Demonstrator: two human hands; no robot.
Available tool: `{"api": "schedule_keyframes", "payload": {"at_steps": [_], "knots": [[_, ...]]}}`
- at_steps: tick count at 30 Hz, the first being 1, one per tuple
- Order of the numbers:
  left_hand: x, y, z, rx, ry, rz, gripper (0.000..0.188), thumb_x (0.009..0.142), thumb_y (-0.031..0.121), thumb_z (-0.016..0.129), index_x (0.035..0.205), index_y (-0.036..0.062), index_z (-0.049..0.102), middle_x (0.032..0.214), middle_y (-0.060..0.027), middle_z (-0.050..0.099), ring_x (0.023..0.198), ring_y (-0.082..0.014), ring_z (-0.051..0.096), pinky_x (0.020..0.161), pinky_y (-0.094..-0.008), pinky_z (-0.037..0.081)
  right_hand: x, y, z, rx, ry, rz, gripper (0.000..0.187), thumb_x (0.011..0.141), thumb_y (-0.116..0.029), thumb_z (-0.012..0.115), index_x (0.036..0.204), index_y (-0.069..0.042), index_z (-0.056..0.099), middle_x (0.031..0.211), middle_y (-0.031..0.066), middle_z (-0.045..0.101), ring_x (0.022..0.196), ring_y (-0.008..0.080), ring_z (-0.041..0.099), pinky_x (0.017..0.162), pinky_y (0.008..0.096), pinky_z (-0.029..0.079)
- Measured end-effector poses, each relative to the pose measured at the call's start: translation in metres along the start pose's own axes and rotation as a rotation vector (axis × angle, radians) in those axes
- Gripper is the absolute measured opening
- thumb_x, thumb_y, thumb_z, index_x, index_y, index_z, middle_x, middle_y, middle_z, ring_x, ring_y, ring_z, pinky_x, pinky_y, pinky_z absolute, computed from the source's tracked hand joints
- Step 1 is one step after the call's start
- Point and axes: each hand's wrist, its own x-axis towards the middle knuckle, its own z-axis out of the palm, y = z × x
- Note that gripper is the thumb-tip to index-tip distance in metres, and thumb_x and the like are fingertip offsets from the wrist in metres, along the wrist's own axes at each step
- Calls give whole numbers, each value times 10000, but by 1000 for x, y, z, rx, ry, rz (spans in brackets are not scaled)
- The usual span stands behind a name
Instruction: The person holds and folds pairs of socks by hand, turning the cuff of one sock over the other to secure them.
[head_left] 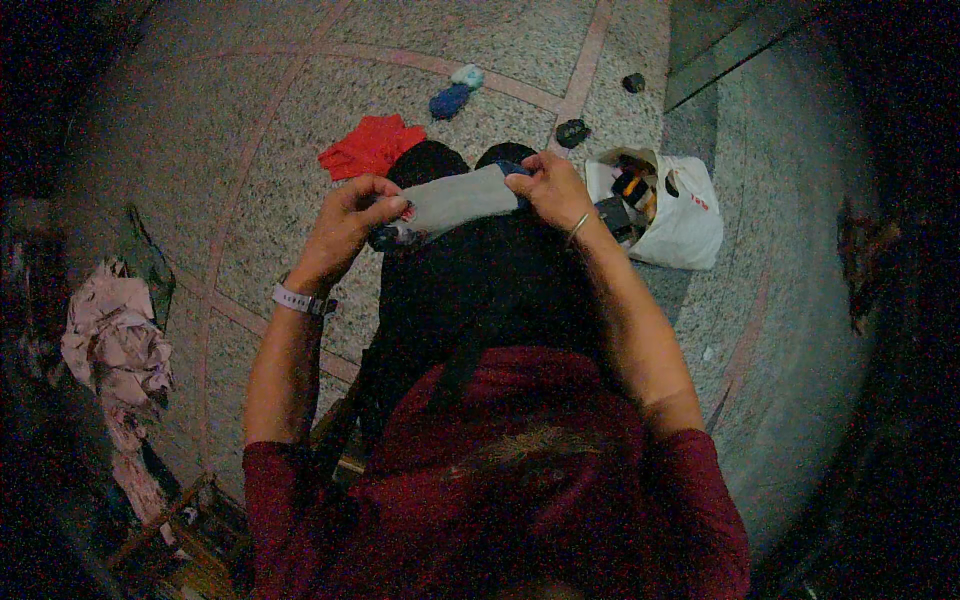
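A grey sock (455,205) with dark blue ends and a small red patch is stretched out flat above my black-clad lap. At its left end, my left hand (365,215) pinches it between thumb and fingers. My right hand (550,190) grips the dark blue right end, thumb on top. Just beyond my knees lies a crumpled red cloth (372,146), close to my left hand. Right of my right hand stands a white plastic bag (682,220), its mouth showing dark and orange items inside.
Farther out on the speckled floor are a blue and white rolled bundle (450,99) and two small black bundles, one (572,133) near the bag. Crumpled pale paper (117,325) lies at the left, above a wooden frame (195,530). A wall edge (735,55) rises at the upper right.
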Motion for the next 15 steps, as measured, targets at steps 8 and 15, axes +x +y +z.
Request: {"api": "schedule_keyframes", "payload": {"at_steps": [8,15], "knots": [[6,-32,-3,201,68,190,382,796,320,707,1003,22,589,997,-103,607,942,-189,566,810,-332,450,0,-3,1,-204,-73,-141,426,726,-330,752,947,7,615,714,139,597,688,237,590,644,364,471],[7,-26,-4,263,-34,152,330,815,293,694,985,55,541,970,-74,563,883,-197,535,775,-322,429,0,-15,-26,88,-121,-118,350,769,-274,724,935,-16,555,794,84,589,722,194,542,673,324,450]]}}
